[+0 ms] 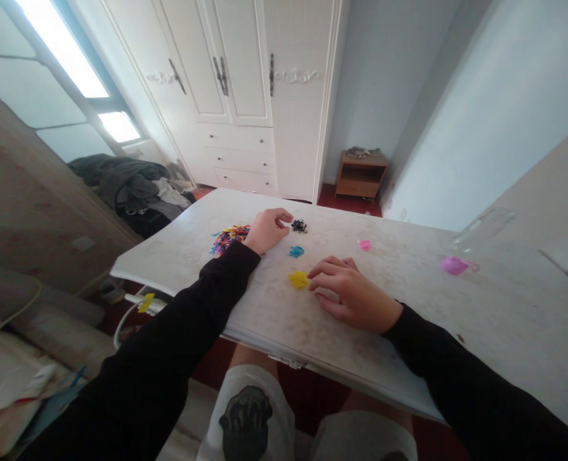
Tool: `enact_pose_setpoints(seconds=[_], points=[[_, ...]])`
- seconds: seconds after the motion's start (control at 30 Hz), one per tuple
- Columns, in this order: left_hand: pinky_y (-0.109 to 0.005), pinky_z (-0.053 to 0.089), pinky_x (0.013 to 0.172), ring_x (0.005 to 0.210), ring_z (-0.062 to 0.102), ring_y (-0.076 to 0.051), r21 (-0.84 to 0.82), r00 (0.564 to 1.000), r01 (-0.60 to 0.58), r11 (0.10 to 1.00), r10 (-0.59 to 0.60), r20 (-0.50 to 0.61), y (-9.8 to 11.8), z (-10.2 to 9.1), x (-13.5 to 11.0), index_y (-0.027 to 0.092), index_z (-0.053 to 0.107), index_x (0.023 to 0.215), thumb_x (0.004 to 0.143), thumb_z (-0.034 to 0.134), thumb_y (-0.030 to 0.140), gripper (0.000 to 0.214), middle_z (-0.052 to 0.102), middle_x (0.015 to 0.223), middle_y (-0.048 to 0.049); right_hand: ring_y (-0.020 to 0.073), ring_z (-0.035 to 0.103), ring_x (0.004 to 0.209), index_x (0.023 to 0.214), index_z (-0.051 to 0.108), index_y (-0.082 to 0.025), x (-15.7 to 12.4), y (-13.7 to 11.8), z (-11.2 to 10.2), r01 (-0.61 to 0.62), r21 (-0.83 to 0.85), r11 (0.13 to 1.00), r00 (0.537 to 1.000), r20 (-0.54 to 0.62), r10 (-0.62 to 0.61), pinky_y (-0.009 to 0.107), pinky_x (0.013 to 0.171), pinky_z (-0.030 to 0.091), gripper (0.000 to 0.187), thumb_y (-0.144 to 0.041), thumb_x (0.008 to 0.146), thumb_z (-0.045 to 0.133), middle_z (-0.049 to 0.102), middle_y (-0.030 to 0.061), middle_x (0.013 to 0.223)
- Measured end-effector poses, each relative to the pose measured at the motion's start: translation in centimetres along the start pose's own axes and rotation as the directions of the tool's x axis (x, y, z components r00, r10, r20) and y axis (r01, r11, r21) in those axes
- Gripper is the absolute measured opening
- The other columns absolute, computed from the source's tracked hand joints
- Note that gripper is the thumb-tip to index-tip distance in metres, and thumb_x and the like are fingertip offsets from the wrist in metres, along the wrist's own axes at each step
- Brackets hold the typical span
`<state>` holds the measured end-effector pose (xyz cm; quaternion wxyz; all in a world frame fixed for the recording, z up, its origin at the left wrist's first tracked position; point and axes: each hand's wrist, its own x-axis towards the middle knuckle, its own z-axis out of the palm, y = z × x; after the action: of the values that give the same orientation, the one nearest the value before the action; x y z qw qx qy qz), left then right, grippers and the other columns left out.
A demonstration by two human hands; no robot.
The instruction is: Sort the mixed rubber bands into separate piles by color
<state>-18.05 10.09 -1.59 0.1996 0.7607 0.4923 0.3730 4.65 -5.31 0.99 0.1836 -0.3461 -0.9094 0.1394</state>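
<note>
My left hand (268, 230) is over the table, its fingers loosely curved and apart, the tips beside a small pile of black bands (299, 225). No item shows in it. Just left of its wrist lies a larger heap of mixed-colour bands (230, 240). My right hand (348, 291) has bent, spread fingers, and the fingertips reach the right edge of a pile of yellow bands (298, 280). Nothing is visible in its grasp. Between the hands sits a small blue pile (296, 251). Farther right is a little pink pile (365, 244).
The white table (408, 275) carries a pink object (454, 266) and a clear plastic container (485, 230) at the right. A white wardrobe (235, 77) stands behind, with a small wooden cabinet (360, 187) beside it. Dark clothes (130, 182) are heaped at the left.
</note>
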Motion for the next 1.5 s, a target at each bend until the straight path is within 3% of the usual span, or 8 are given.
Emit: enact_pose_setpoints(seconds=[0.13, 0.3, 0.4, 0.53, 0.83, 1.17, 1.5], points=[[-0.031, 0.057, 0.081, 0.077, 0.072, -0.019, 0.145, 0.997, 0.050, 0.988, -0.041, -0.063, -0.6, -2.0, 0.2, 0.017, 0.078, 0.093, 0.070, 0.062, 0.006, 0.030, 0.080, 0.094, -0.0060, 0.0254, 0.060, 0.113, 0.095, 0.070, -0.019, 0.0, 0.1, 0.1, 0.008, 0.003, 1.000, 1.000, -0.001, -0.008, 0.043, 0.091, 0.031, 0.010, -0.013, 0.094, 0.062, 0.073, 0.0082, 0.115], [-0.034, 0.055, 0.088, 0.087, 0.074, -0.023, 0.333, 0.958, 0.247, 0.910, -0.179, -0.222, -2.7, -5.2, 0.2, 0.020, 0.078, 0.091, 0.065, 0.057, 0.000, 0.039, 0.080, 0.087, -0.0038, 0.0250, 0.060, 0.111, 0.094, 0.070, -0.019, 0.0, 0.1, 0.1, 0.002, 0.002, 1.000, 1.000, -0.003, -0.002, 0.043, 0.090, 0.030, 0.011, -0.013, 0.093, 0.061, 0.073, 0.0083, 0.113], [-0.034, 0.055, 0.090, 0.092, 0.075, -0.024, 0.367, 0.953, 0.289, 0.884, -0.231, -0.196, -3.8, -6.2, 0.0, 0.020, 0.078, 0.091, 0.063, 0.058, 0.000, 0.040, 0.080, 0.090, -0.0048, 0.0249, 0.060, 0.110, 0.092, 0.070, -0.019, -0.1, 0.1, 0.2, 0.008, 0.000, 1.000, 1.000, -0.005, -0.008, 0.043, 0.090, 0.030, 0.011, -0.013, 0.093, 0.061, 0.073, 0.0082, 0.112], [-0.035, 0.055, 0.089, 0.090, 0.074, -0.025, 0.377, 0.956, 0.295, 0.878, -0.264, -0.131, -4.1, -6.2, -0.2, 0.020, 0.077, 0.086, 0.062, 0.059, 0.001, 0.036, 0.080, 0.087, -0.0046, 0.0251, 0.060, 0.111, 0.093, 0.070, -0.019, -0.1, 0.1, 0.2, 0.004, 0.004, 1.000, 1.000, 0.006, -0.004, 0.042, 0.090, 0.030, 0.011, -0.012, 0.093, 0.061, 0.073, 0.0082, 0.112], [-0.035, 0.055, 0.084, 0.082, 0.073, -0.024, 0.261, 0.959, 0.278, 0.924, -0.250, -0.136, -4.7, -6.2, 0.1, 0.020, 0.073, 0.077, 0.061, 0.060, 0.002, 0.027, 0.076, 0.076, -0.0034, 0.0252, 0.060, 0.110, 0.094, 0.070, -0.019, 0.0, 0.1, 0.0, -0.011, 0.015, 1.000, 1.000, 0.012, 0.011, 0.042, 0.090, 0.030, 0.011, -0.012, 0.093, 0.060, 0.073, 0.0082, 0.110], [-0.033, 0.055, 0.082, 0.081, 0.072, -0.023, 0.320, 0.960, 0.280, 0.905, -0.269, -0.079, -4.7, -6.1, 0.1, 0.018, 0.076, 0.083, 0.062, 0.068, 0.008, 0.024, 0.078, 0.088, -0.0067, 0.0237, 0.060, 0.107, 0.091, 0.070, -0.018, -0.1, -0.2, -0.1, 0.001, -0.003, 1.000, 1.000, 0.021, -0.001, 0.041, 0.089, 0.030, 0.012, -0.012, 0.094, 0.060, 0.073, 0.0071, 0.106], [-0.032, 0.054, 0.080, 0.076, 0.070, -0.021, 0.298, 0.972, 0.235, 0.925, -0.225, -0.070, -4.4, -5.8, 0.0, 0.019, 0.078, 0.088, 0.064, 0.061, 0.007, 0.032, 0.078, 0.092, -0.0064, 0.0235, 0.061, 0.105, 0.090, 0.069, -0.019, -0.1, -0.1, -0.1, 0.010, -0.001, 1.000, 1.000, 0.021, -0.010, 0.041, 0.088, 0.029, 0.012, -0.013, 0.094, 0.060, 0.074, 0.0071, 0.106]])
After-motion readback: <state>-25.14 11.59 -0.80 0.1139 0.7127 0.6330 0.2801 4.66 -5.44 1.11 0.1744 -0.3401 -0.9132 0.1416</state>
